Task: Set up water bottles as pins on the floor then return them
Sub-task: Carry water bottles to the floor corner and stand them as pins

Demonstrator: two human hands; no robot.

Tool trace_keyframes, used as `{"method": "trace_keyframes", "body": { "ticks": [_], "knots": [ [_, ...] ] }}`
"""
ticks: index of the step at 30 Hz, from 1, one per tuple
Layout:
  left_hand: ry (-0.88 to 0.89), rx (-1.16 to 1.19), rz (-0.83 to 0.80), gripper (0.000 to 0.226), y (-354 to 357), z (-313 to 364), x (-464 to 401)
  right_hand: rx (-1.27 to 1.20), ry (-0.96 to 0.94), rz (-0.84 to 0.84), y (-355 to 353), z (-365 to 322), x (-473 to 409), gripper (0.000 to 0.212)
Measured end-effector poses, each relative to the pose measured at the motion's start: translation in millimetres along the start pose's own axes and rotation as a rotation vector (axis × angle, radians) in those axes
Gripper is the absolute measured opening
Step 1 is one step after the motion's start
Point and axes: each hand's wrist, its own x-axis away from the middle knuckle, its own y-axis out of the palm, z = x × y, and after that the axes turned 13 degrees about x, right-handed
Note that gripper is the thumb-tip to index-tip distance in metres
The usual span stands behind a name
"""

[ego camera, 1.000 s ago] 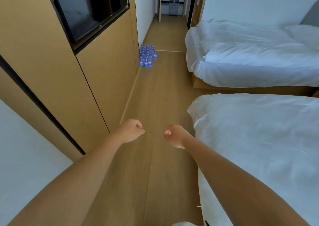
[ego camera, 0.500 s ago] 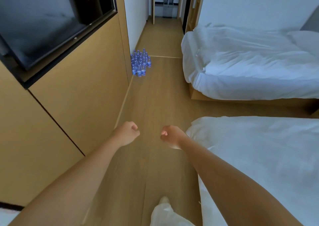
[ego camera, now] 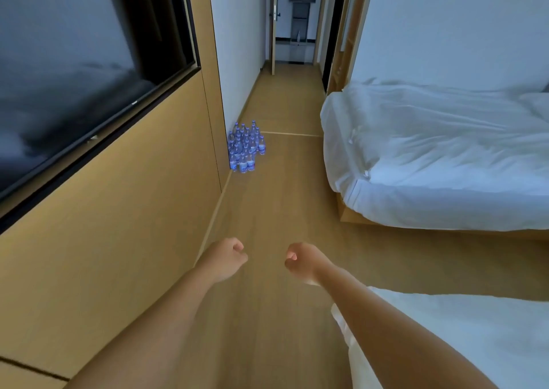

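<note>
Several clear water bottles [ego camera: 246, 148] with blue caps and labels stand upright in a tight cluster on the wooden floor, against the corner of the wood-panelled wall, well ahead of me. My left hand [ego camera: 227, 258] and my right hand [ego camera: 303, 261] are stretched out in front of me at mid-frame, both curled into fists with nothing in them. The two fists hang side by side above the floor, far short of the bottles.
A wood-panelled wall [ego camera: 124, 210] with a dark screen [ego camera: 74, 70] runs along my left. Two beds with white covers sit on the right, one far [ego camera: 439, 156] and one near [ego camera: 475, 338]. The wooden floor [ego camera: 282, 210] leads to a corridor with an open door [ego camera: 273, 23].
I have walked forward: the bottles look nearer and larger, and the screen fills more of the left. Both hands stay curled and empty in the same pose.
</note>
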Motion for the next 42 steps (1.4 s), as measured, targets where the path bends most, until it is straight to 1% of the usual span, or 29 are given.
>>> {"method": "trace_keyframes", "body": {
  "ticks": [8,14,19,25,29,31,37,42],
  "knots": [
    [0.035,0.048,0.021,0.013,-53,27,-158,-0.008,-0.010,0.031,-55,-24,-155,0.032],
    [0.065,0.041,0.007,0.011,-113,49,-280,-0.004,0.002,0.008,-102,-49,-273,0.033],
    [0.051,0.039,-0.037,0.017,-125,55,-361,-0.002,0.029,-0.011,-124,-51,-355,0.032],
    [0.007,0.028,-0.076,0.021,-125,64,-460,0.007,0.036,-0.036,-155,-37,-455,0.034],
    [-0.022,0.036,-0.086,0.014,-127,77,-537,0.021,0.033,-0.041,-184,-16,-527,0.034],
    [-0.034,0.050,-0.074,0.009,-127,89,-587,0.027,0.034,-0.037,-205,1,-570,0.033],
    [-0.090,0.105,-0.042,0.005,-128,140,-714,0.051,0.037,-0.023,-285,45,-693,0.031],
    [-0.093,0.140,-0.026,0.003,-137,171,-799,0.082,0.000,-0.035,-330,53,-783,0.028]
  ]
}}
